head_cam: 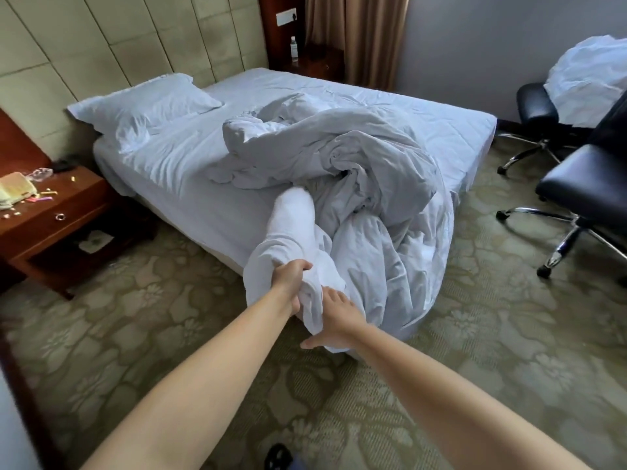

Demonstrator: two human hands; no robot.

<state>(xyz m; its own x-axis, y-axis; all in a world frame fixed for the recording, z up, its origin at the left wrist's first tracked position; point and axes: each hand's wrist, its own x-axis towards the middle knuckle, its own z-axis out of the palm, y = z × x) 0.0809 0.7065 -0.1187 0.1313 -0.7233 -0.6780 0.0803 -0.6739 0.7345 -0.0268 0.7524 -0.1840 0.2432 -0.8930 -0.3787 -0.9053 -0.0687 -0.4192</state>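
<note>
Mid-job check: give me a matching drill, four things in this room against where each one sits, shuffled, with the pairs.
1 duvet
2 pillow
3 water bottle
4 nearer black chair

A on the carpet, right of the bed
B bunched, spilling off the bed's near corner
C at the headboard end
D on the wooden stand by the curtain

Pairs: 1-B; 2-C; 3-D; 4-A

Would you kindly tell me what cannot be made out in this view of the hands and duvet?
Head view only:
1. right hand: palm under a duvet fold, grip unclear.
2. left hand: fingertips buried in cloth.
3. bottle: label too small.
4. dark object, bottom edge: cut off.
</note>
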